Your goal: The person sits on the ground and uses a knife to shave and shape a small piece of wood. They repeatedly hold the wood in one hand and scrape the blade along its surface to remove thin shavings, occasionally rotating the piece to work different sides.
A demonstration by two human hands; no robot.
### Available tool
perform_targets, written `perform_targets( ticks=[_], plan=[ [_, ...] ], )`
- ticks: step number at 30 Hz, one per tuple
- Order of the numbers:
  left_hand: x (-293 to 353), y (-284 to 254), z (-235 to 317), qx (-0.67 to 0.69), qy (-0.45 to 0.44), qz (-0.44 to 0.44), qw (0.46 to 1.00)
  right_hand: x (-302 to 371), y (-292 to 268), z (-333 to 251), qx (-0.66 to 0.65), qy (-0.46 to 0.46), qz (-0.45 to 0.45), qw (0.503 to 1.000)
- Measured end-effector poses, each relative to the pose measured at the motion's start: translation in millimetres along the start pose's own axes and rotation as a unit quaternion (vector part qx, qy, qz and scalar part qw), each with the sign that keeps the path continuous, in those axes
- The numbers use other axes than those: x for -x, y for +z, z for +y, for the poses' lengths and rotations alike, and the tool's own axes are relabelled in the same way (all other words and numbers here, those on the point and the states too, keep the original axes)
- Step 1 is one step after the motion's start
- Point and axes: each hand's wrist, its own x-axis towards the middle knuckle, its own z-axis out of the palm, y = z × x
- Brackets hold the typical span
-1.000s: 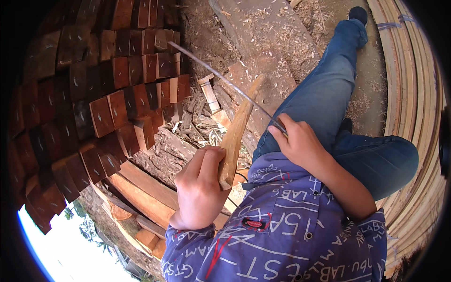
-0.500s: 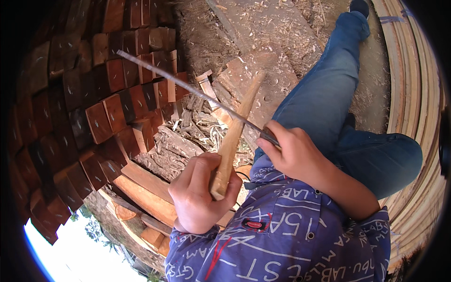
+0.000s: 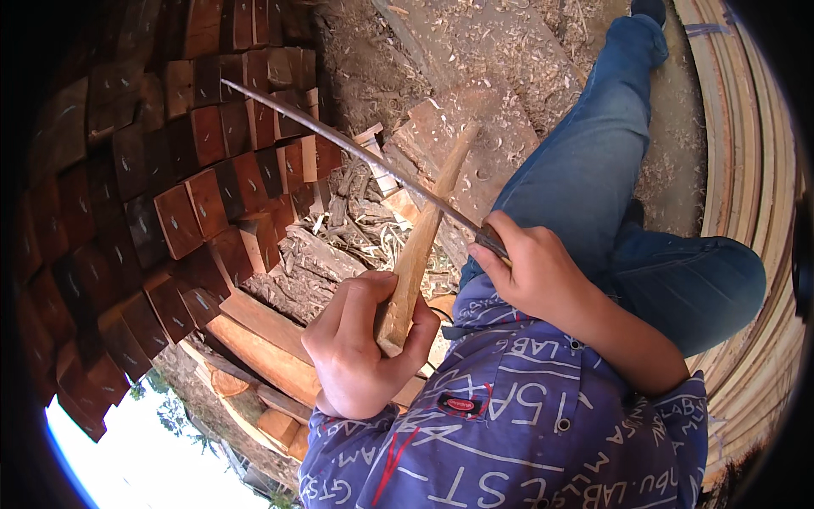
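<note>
My left hand point(image 3: 360, 343) grips the near end of a pale tapered wooden stick point(image 3: 424, 233), which points away toward a flat wooden chopping block point(image 3: 475, 144). My right hand point(image 3: 534, 271) holds the handle of a long thin-bladed knife point(image 3: 348, 144). The blade runs up and to the left, crossing the stick about halfway along. Its tip reaches over the stacked wood at the left. Whether the blade edge touches the stick is not visible.
A tall stack of reddish-brown wood blocks point(image 3: 170, 195) fills the left. Rough split pieces and shavings point(image 3: 339, 237) lie below the blade. My blue-jeaned legs point(image 3: 610, 178) stretch to the right, beside curved pale wooden strips point(image 3: 746, 170). Sawdust covers the ground.
The knife has swung higher and to the left, its tip now over the block stack. The stick and my left hand have shifted slightly right.
</note>
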Motion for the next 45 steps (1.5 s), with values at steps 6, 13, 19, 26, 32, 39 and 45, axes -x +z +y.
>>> perform_targets(
  ticks=[6, 13, 19, 26, 32, 39, 45],
  plan=[
    [-0.4, 3.7, 3.4, -0.009, -0.029, 0.006, 1.0, 4.7, -7.7, -34.5, 0.008, -0.068, -0.004, 0.998],
    [-6.9, 0.6, 2.2, -0.017, -0.018, 0.004, 1.0, -12.1, -0.8, 6.9, -0.002, -0.001, 0.022, 1.0],
    [-2.9, 4.2, 3.7, -0.02, -0.007, 0.014, 1.0, -1.5, -4.7, -24.8, 0.019, -0.06, 0.006, 0.998],
    [0.7, -2.2, 0.3, -0.017, -0.017, -0.002, 1.0, -17.3, 1.5, 28.8, 0.067, 0.026, 0.022, 0.997],
    [-11.4, 5.5, -3.7, 0.001, -0.018, 0.007, 1.0, -10.8, -8.3, -2.6, 0.016, 0.042, 0.009, 0.999],
    [-8.3, -1.0, -3.1, -0.016, -0.043, -0.013, 0.999, -16.8, -2.7, 1.3, 0.041, -0.021, 0.01, 0.999],
    [-13.7, -1.3, 6.3, -0.037, -0.037, -0.029, 0.998, -15.9, -6.6, 2.3, -0.016, 0.034, 0.003, 0.999]
  ],
)
